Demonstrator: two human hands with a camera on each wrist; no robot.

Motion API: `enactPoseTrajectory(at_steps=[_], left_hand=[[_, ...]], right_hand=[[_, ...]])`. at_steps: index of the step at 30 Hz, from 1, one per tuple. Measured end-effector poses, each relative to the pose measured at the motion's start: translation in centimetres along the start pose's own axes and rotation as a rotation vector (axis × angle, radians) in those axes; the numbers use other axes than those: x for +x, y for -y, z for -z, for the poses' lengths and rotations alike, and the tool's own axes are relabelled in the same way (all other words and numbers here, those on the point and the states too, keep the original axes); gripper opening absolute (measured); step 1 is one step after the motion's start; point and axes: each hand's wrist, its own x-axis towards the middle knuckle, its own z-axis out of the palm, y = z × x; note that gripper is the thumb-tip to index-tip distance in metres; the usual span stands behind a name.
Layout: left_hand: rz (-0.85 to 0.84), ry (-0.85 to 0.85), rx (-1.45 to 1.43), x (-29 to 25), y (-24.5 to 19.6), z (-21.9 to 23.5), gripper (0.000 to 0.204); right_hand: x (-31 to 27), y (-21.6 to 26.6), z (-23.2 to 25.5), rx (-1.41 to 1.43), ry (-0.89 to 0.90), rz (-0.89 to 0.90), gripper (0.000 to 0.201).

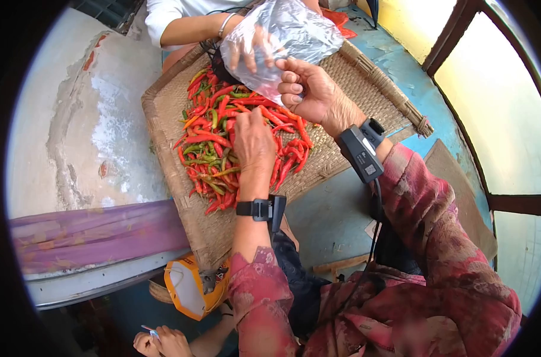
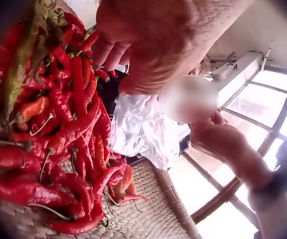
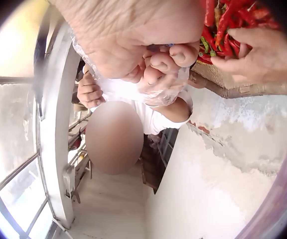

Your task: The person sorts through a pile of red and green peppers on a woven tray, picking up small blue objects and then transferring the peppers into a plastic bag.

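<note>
Nearest are the pink, patterned sleeves (image 1: 422,220). Low on the L, another person's hands (image 1: 163,342) hold a small thing, & a yellow bag (image 1: 193,288) is by the corner of a big woven tray (image 1: 208,232). A purple cloth (image 1: 104,235) is L of the tray. Further up, a thin see-through bag (image 1: 282,41) hangs over the far end of the tray. It's in front of a helper's hand (image 1: 249,50) w/ a bracelet, so that hand shows only thru the plastic. A dark thing (image 1: 221,66) pokes out btwn the see-thru bag & the peppers. Past that is a red bag (image 1: 339,22), & there are big windows (image 1: 496,89) on the R.

The left hand (image 1: 255,140) is low, palm down, reaching away from the body. Its fingers are a bit bent, w/ a gap by the thumb, & I see nothing held. The right hand (image 1: 315,95) is up higher & further off, turned in to the L. Three of its fingers are curled in, & the first finger & thumb are right by the see-thru bag. Can't tell if they pinch it.

The red & green peppers (image 1: 211,140) are in a heap in the tray, under & around the L fingers, mostly to their L. Some red ones are also just R of that hand. The R fingers are above the heap's far R side, apart from it.
</note>
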Motion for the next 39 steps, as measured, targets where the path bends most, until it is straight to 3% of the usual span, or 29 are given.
enactPoseTrajectory(at_steps=[1, 3, 13, 15, 22, 26, 28, 30, 34, 35, 39], left_hand=[[0.02, 0.07, 0.029, -0.1, -0.1, -0.6, 0.026], [0.056, 0.191, 0.08, -0.9, -0.2, -1.9, 0.032], [0.071, 0.206, 0.203, -0.8, 1.0, -3.0, 0.026], [0.025, 0.066, 0.252, -0.5, 1.5, -2.3, 0.012], [0.244, -0.069, 0.13, 0.7, 3.5, 1.8, 0.019], [0.322, -0.362, -0.212, 1.4, 5.7, 3.4, 0.022], [0.392, -0.354, -0.274, 1.1, 5.9, 4.0, 0.029], [0.348, -0.449, -0.105, 1.1, 7.6, 3.6, 0.035], [0.283, -0.356, -0.031, 0.6, 7.9, 4.0, 0.037], [0.186, -0.412, 0.144, 0.6, 7.6, 3.9, 0.036], [0.044, -0.383, 0.211, 0.5, 4.7, 3.8, 0.021]], right_hand=[[0.2, -0.2, 0.2, -0.007, 0.052, -0.005, 0.017], [0.3, -0.7, 0.2, -0.014, 0.027, -0.005, 0.017], [0.0, -0.2, -0.7, -0.028, 0.049, 0.009, 0.01], [0.0, 0.1, -0.6, -0.015, 0.081, 0.021, 0.01], [0.0, 2.1, 0.2, 0.091, 0.098, 0.085, 0.019], [-0.1, 2.6, 0.6, 0.124, 0.13, 0.117, 0.02], [-0.2, 2.6, 0.6, 0.121, 0.13, 0.114, 0.02], [-0.3, 2.7, 0.5, 0.118, 0.123, 0.11, 0.02], [-0.5, 2.7, 0.3, 0.116, 0.143, 0.111, 0.02], [-0.5, 2.6, 0.3, 0.112, 0.14, 0.111, 0.02], [-0.2, 2.3, 0.1, 0.106, 0.086, 0.108, 0.019]])
